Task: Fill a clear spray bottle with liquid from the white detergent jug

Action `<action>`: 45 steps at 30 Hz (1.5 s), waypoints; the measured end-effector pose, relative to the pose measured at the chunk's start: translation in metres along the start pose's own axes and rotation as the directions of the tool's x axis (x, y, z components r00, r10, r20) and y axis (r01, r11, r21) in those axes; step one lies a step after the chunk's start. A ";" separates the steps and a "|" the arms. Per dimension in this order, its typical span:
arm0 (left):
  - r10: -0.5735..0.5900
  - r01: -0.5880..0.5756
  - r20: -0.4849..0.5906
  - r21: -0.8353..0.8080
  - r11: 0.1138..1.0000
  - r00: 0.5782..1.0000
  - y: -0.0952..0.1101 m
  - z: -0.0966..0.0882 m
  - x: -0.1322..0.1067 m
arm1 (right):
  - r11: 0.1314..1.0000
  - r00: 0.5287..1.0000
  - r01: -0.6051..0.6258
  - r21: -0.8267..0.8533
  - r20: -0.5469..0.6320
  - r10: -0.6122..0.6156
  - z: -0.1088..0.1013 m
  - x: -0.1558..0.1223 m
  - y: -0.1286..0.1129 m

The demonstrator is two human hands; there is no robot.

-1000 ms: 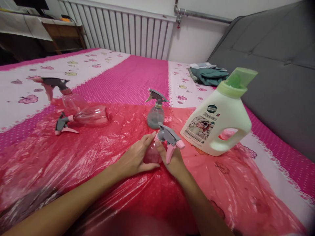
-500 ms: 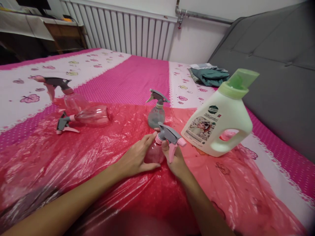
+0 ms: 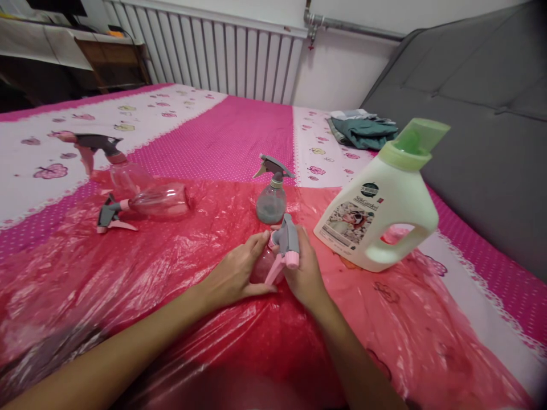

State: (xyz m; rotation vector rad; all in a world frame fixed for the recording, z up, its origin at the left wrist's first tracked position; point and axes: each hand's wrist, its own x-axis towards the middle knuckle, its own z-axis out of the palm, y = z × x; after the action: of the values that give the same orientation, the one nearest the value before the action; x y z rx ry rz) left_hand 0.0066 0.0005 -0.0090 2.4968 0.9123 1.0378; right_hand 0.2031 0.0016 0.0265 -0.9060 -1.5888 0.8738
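Note:
A small pink spray bottle (image 3: 261, 269) stands on the red plastic sheet (image 3: 171, 267) between my two hands. My left hand (image 3: 239, 265) wraps round the bottle's body from the left. On the other side, my right hand (image 3: 305, 270) grips the grey-and-pink spray head (image 3: 287, 242), whose nozzle points toward me and slightly right. The palm side and several fingers of my right hand are hidden. Just behind stands a clear spray bottle (image 3: 271, 202) with a grey head and some greyish liquid in it.
A large detergent jug (image 3: 384, 199) with a green cap stands at the right. Two pink spray bottles are at the left, one lying (image 3: 160, 200), one behind it (image 3: 130, 175). Folded clothes (image 3: 363, 130) lie near the grey headboard (image 3: 465, 85).
The spray head has turned on the bottle, its nozzle swinging from the right to face me. My right hand has shifted round it; my left hand stays on the bottle.

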 end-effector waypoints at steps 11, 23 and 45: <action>-0.104 0.104 0.050 0.000 0.995 0.993 0.009 -0.004 0.003 | 0.998 0.998 -0.055 -0.037 -0.040 0.053 0.004 0.001 0.002; -0.138 0.138 0.073 0.002 0.990 0.988 0.011 -0.004 0.004 | 0.993 1.000 -0.012 0.114 -0.015 0.013 0.004 -0.002 0.000; -0.089 0.091 0.055 -0.041 0.995 0.995 0.011 -0.005 0.004 | 0.987 0.989 -0.082 0.136 -0.108 0.097 0.008 0.005 -0.004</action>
State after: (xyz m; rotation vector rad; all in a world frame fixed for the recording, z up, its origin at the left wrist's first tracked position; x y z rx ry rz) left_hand 0.0102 -0.0050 0.0017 2.4121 0.9664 0.9476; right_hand 0.1935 0.0036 0.0312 -0.9227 -1.3851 0.9603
